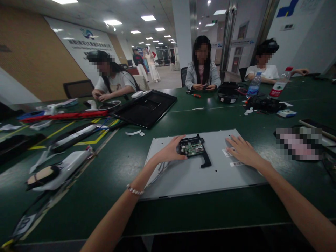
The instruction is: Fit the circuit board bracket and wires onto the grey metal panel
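I count one grey panel (189,178), one circuit board (194,148), two white labels (236,163), two bottles (278,87) far right, three seated people (191,78) far side.

No text reads clearly: the wall sign (88,44) bears blurred Chinese characters — and the red label (276,90) on a bottle (283,78) and white stickers (237,163) on the grey panel (189,180) are illegible.

Green circuit board (194,149) in black bracket (206,162) over flat, pale-grey panel (181,182).
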`<state>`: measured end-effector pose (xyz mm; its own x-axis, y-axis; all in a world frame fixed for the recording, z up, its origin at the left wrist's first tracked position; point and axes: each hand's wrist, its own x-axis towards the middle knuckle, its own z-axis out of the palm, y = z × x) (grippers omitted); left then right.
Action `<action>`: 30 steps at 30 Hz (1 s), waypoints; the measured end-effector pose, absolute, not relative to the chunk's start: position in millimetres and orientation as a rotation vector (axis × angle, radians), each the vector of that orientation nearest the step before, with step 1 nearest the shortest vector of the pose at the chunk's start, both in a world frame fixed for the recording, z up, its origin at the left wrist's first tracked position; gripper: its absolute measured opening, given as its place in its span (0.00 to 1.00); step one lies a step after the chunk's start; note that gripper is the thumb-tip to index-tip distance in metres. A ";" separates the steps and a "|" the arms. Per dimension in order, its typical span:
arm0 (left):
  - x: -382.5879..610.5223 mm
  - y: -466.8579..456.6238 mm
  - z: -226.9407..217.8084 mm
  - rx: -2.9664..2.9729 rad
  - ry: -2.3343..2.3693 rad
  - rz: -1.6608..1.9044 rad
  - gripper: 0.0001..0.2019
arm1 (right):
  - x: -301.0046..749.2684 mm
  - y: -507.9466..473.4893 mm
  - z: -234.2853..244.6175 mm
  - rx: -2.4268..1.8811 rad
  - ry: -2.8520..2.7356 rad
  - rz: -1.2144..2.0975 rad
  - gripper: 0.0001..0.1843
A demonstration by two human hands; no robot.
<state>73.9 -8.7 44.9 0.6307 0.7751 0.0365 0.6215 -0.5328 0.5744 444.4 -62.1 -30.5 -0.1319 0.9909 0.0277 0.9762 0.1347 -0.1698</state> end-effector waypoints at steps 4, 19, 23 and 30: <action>85.2 -20.5 43.8 2.284 1.035 0.414 0.50 | 446.9 -61.6 -32.0 -1.964 -2.254 0.168 0.35; 89.5 -31.1 31.9 2.229 0.932 0.428 0.52 | 452.5 -68.3 -33.4 -1.971 -2.232 0.215 0.37; 89.5 -32.4 29.6 2.223 0.937 0.430 0.53 | 453.3 -69.1 -34.8 -1.955 -2.247 0.167 0.37; 91.9 -36.1 30.4 2.228 0.952 0.435 0.53 | 457.7 -66.4 -40.1 -1.929 -2.255 0.193 0.37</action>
